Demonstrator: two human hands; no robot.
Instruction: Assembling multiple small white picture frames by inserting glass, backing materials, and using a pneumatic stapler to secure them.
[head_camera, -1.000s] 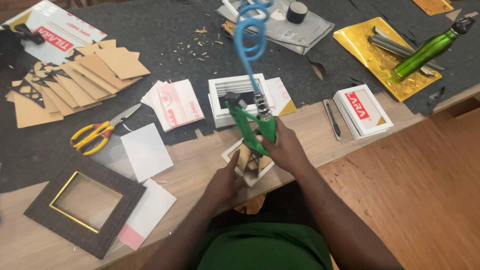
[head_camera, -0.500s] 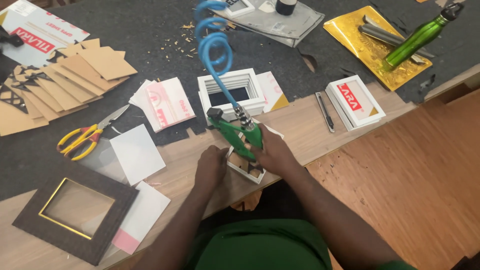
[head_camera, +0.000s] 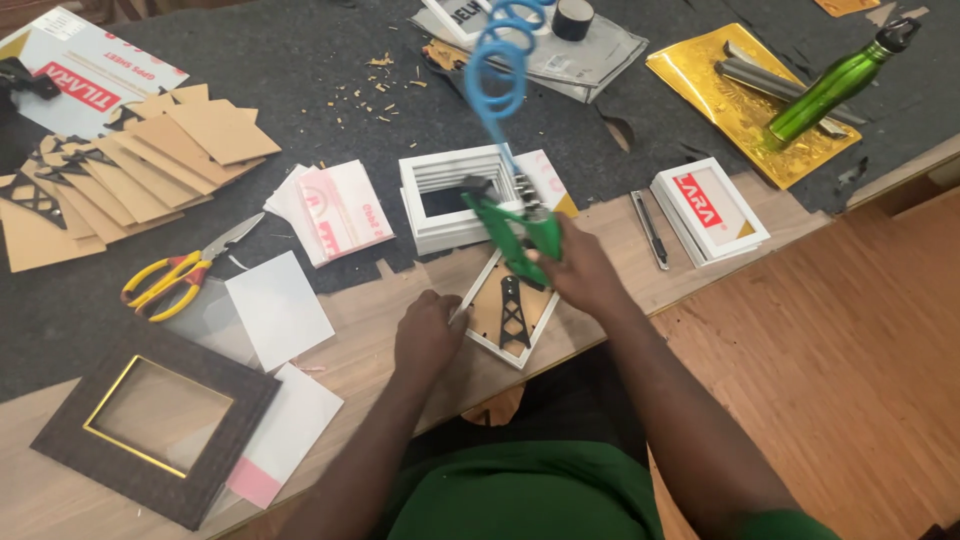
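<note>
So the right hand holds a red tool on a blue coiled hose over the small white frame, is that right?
Not quite: the head view shows the tool is green, not red. The right hand does hold it on the blue coiled hose over the small white frame.

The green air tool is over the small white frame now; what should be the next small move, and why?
Probably press the green air tool down at the top edge of the small white frame. The right hand holds the tool there, the left hand steadies the frame's left side, and the backing board with its black stand lies in the frame.
</note>
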